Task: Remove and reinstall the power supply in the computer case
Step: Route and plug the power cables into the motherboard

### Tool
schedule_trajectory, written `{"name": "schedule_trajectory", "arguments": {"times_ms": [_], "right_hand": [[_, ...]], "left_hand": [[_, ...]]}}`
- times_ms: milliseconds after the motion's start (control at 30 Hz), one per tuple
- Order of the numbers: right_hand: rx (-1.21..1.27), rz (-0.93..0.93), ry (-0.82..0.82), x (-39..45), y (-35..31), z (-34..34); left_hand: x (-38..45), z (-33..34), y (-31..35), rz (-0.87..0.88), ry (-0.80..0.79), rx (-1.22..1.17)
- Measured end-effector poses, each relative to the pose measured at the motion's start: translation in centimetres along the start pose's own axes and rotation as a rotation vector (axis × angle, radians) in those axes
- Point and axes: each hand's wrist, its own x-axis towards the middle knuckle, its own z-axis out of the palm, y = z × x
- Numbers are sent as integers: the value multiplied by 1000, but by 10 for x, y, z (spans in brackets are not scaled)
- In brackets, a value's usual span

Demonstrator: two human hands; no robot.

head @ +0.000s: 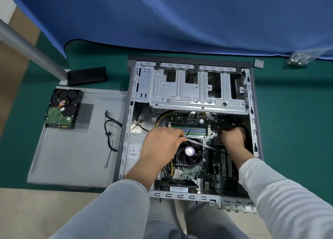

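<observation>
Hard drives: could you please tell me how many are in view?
1. The hard drive lies circuit board up on the detached side panel, left of the computer case. Others may be hidden inside the drive cage.

The computer case (189, 87) lies open on its side before me, grey metal, board showing. The power supply (134, 150), a pale labelled box, sits in its left near corner.
</observation>
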Motion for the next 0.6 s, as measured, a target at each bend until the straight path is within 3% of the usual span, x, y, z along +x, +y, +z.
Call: {"name": "schedule_trajectory", "arguments": {"times_ms": [433,600], "right_hand": [[11,-58,2,2,-2,6],[-153,-152,-84,-1,-2,-6]], "left_hand": [[0,1,1,-19,30,-8],[0,0,2,-24,50,3]]}}
